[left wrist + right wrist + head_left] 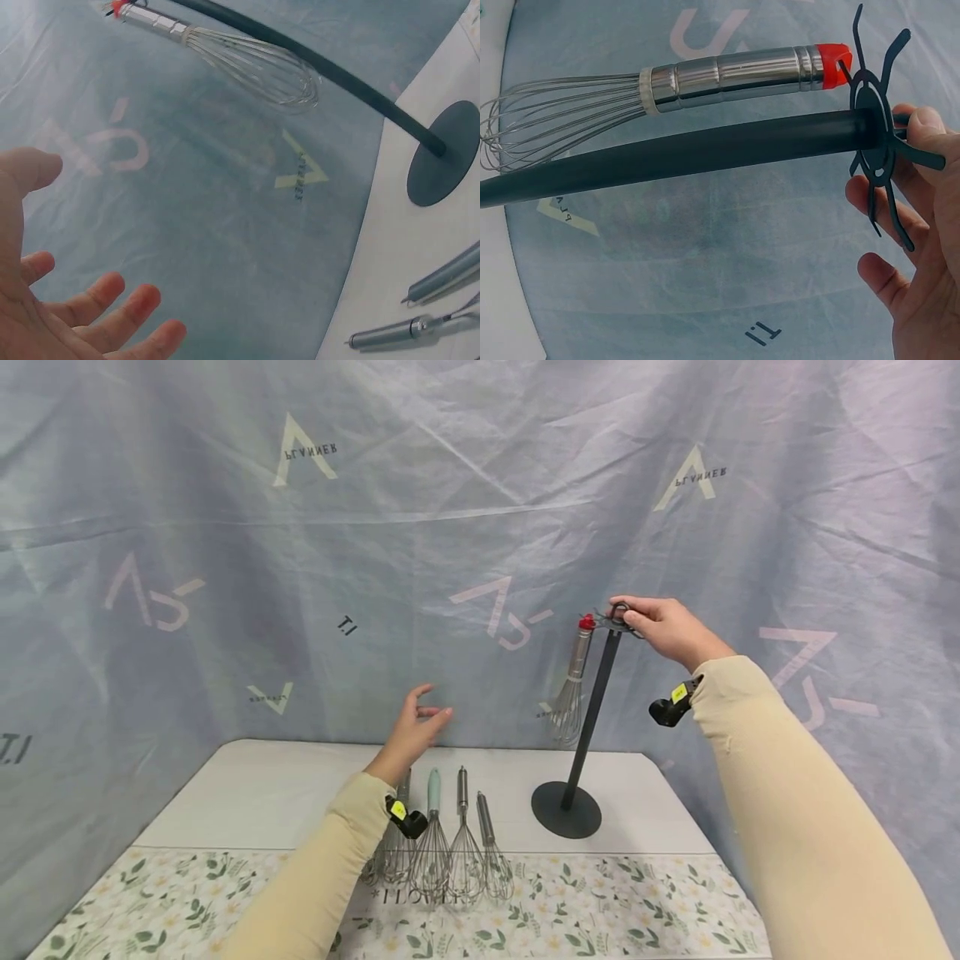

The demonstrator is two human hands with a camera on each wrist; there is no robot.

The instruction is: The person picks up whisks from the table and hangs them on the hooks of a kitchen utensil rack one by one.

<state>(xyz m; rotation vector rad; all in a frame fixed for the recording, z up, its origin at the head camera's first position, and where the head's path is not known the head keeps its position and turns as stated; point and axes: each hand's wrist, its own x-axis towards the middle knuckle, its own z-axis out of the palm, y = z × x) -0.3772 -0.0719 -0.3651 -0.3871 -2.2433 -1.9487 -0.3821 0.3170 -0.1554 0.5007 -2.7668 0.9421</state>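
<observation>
My right hand (670, 628) pinches the top ring of a dark metal hanging stand (592, 712), above its crown of hooks. The stand tilts slightly. From one hook hangs a whisk (735, 73) with a steel handle and red end, its wires pointing down along the pole. My left hand (411, 735) is in the air left of the stand, fingers apart and relaxed, holding nothing. Below it several whisks lie side by side, among them a mint-handled whisk (433, 792) and a steel-handled whisk (462, 789). My left forearm partly covers the leftmost whisks.
The white table (292, 793) has a floral cloth (630, 893) along its near side. The stand's round base (551, 818) is at the table's right. A grey-blue printed curtain (375, 568) hangs close behind the table and around its sides.
</observation>
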